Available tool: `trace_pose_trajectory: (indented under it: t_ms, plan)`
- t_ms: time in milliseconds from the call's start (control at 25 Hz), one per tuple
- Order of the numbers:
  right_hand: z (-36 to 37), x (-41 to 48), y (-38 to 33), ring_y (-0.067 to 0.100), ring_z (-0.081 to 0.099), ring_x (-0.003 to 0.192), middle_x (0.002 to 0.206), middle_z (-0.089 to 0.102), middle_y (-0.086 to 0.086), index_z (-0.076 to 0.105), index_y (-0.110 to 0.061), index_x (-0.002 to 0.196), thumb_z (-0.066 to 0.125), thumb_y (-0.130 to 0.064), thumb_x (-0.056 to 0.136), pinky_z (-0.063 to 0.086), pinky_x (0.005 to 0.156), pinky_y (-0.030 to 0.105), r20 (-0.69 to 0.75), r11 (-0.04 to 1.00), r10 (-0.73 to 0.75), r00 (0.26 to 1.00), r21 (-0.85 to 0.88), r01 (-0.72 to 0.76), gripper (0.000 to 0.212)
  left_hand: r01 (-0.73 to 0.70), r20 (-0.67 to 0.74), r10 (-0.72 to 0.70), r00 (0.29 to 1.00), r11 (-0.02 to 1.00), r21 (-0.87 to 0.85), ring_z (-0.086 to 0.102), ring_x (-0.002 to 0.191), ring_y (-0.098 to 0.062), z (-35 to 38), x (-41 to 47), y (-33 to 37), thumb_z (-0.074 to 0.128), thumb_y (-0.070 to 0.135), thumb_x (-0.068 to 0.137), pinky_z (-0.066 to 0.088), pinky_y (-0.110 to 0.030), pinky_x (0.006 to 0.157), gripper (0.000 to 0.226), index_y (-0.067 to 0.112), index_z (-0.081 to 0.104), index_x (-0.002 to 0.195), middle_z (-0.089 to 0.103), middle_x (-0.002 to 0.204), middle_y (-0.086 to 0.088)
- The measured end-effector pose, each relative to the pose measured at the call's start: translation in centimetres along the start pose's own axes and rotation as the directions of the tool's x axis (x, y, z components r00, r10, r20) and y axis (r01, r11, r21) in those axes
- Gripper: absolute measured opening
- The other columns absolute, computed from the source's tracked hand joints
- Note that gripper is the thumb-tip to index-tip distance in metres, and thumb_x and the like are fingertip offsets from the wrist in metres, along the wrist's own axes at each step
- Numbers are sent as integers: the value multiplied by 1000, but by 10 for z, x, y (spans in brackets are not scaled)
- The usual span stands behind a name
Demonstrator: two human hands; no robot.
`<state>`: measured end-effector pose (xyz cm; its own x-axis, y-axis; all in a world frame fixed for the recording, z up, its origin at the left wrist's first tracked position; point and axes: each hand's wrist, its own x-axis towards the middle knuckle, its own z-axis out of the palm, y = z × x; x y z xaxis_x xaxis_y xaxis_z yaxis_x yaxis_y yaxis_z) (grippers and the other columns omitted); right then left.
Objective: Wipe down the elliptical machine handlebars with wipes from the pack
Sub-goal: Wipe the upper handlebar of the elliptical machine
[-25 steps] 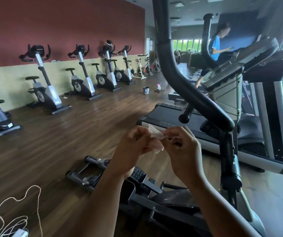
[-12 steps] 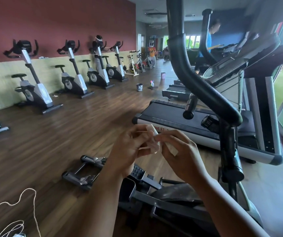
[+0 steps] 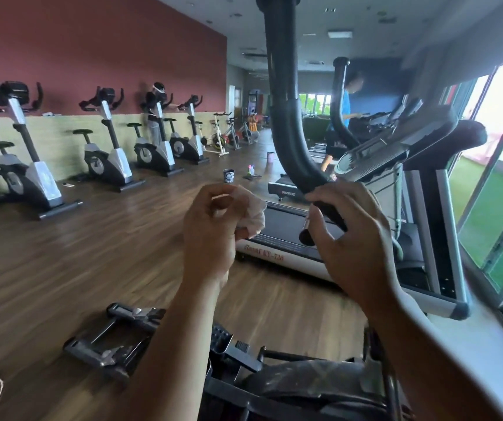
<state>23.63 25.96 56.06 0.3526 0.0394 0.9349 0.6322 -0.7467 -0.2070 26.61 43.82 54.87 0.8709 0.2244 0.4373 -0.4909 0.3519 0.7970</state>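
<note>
A thick black curved handlebar point(image 3: 283, 110) of the elliptical rises right in front of me, bending down to the right. My left hand point(image 3: 210, 229) holds a crumpled white wipe point(image 3: 254, 215) in its curled fingers, just left of the bar's lower bend. My right hand point(image 3: 350, 235) is raised beside that bend with loosely bent fingers, in front of the bar, holding nothing that I can see. A second black handlebar point(image 3: 339, 95) stands farther back. The wipe pack is not in view.
The elliptical's pedals and frame point(image 3: 289, 381) lie below my arms. A treadmill point(image 3: 283, 238) sits behind it, with a console point(image 3: 396, 147) to the right. Exercise bikes point(image 3: 107, 153) line the left wall. A person in blue point(image 3: 347, 110) stands at the back. Windows run along the right.
My hands have lifted and come apart. The wipe, held between both hands before, now stays in the left hand alone, and the right hand has moved up to the handlebar's bend.
</note>
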Motion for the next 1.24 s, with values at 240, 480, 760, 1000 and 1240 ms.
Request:
trace_pose_trajectory:
  t_ms: [240, 480, 760, 1000, 1240]
  plan:
    - [11, 30, 11, 7, 58, 100, 111, 61, -5, 71, -16, 115, 69, -8, 88, 41, 92, 9, 26, 988, 126, 992, -93, -123, 29, -310, -62, 326, 943, 932, 185, 66, 80, -7, 40, 63, 5, 69, 13, 94, 61, -55, 71, 26, 35, 59, 87, 66, 85, 18]
    - [26, 35, 0, 9, 61, 100, 110, 65, -3, 71, -19, 117, 68, -7, 90, 46, 91, 17, -56, 960, 200, 978, -189, -207, 29, -297, 69, 305, 950, 948, -111, 63, 82, -9, 51, 71, -10, 63, 17, 96, 52, -36, 79, 16, 30, 69, 90, 69, 89, 12]
    - [37, 34, -18, 2, 59, 90, 102, 63, -10, 70, -20, 112, 66, -5, 91, 41, 83, 6, -148, 902, 252, 956, -322, -288, 26, -32, 150, 113, 982, 888, -458, 72, 82, -13, 46, 81, -16, 74, 8, 87, 56, -37, 86, 13, 18, 68, 92, 76, 81, 3]
    - [42, 34, -27, -11, 58, 90, 102, 64, -10, 70, -22, 110, 64, -3, 92, 40, 81, 3, -180, 873, 312, 933, -333, -356, 27, 15, 221, 115, 968, 859, -512, 70, 97, -36, 54, 96, -21, 80, 11, 82, 57, -39, 87, 16, 20, 73, 93, 75, 97, -16]
    - [41, 35, -26, -3, 61, 94, 105, 64, -13, 69, -25, 112, 63, -6, 94, 47, 84, 12, -158, 872, 326, 932, -329, -361, 27, 151, 268, -2, 963, 829, -539, 71, 96, -24, 54, 82, -29, 74, -2, 86, 58, -33, 90, 18, 8, 70, 100, 76, 92, -6]
